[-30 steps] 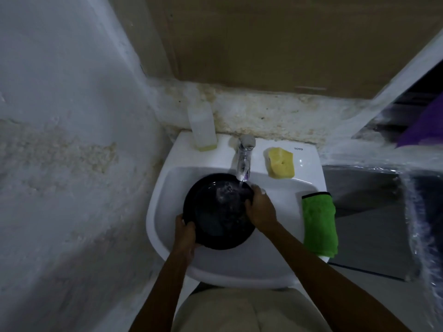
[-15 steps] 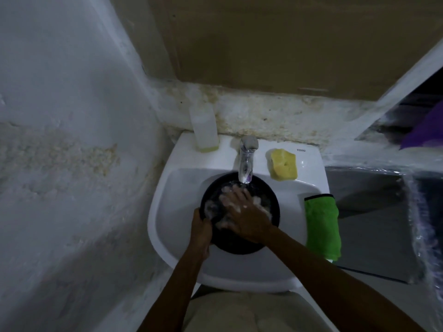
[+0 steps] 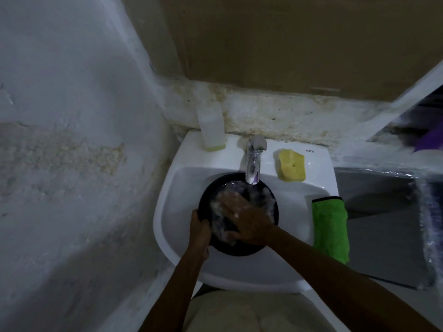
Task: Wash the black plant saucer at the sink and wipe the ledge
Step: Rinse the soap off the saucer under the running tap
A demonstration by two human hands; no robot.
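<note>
Saucer (image 3: 268, 245) in sink (image 3: 239, 271) under tap (image 3: 253, 161). My left hand (image 3: 200, 230) grips its near-left rim, right hand (image 3: 244, 220) flat, fingers spread, rubbing inside. Risk: wet rim slips from my left grip, water splashes onto cloth (image 3: 330, 226) right of my right hand.

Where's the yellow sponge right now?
Head view: the yellow sponge lies on the back of the sink, right of the tap, beyond the green cloth.

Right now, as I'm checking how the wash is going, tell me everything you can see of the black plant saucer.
The round black plastic-looking plant saucer is shallow with a raised rim, wet and sudsy inside. It is held in the white ceramic sink, its far edge under the chrome tap. The left hand grips its left rim; the right hand lies flat inside it.
</note>
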